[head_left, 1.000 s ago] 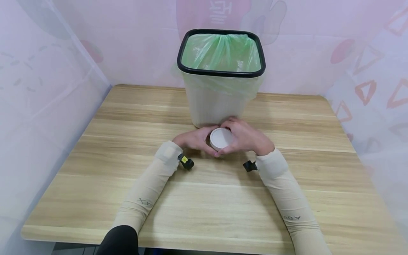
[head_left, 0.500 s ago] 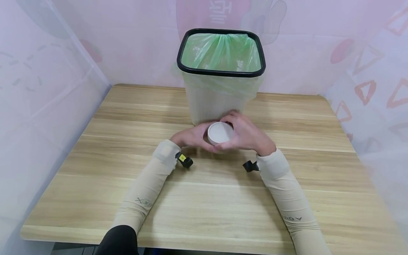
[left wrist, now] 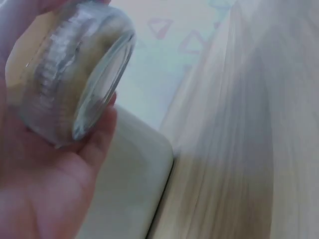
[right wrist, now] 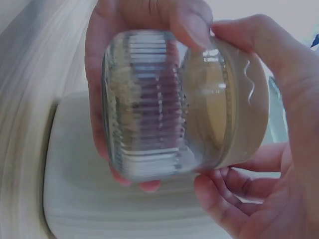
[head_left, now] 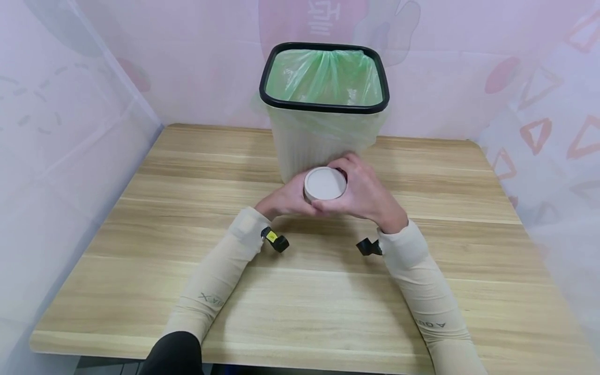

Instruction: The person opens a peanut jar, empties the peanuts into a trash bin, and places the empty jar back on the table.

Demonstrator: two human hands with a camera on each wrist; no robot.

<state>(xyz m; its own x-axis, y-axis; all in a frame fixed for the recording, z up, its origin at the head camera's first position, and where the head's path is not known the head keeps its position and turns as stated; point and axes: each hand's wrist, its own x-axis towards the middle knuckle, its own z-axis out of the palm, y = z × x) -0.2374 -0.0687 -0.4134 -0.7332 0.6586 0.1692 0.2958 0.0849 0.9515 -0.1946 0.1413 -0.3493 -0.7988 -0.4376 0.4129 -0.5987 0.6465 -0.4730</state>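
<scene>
A ribbed clear glass jar with a beige lid is held up between both hands, off the table. My left hand wraps round the glass body, its fingers showing behind the jar in the right wrist view. Around the lid curl the thumb and fingers of my right hand. The jar's round base shows bare in the left wrist view, tilted by that camera's angle. Through the glass, the inside looks mostly see-through, with finger colours behind it.
Just behind the hands stands a cream bin with a black rim and a green plastic liner. It rests on a wood-grain table. Printed pale curtains close off the back and sides.
Both hands have raised the jar, bringing it up toward the head camera and slightly closer to the bin in view. Their grip on body and lid stays. The bin has not moved.
</scene>
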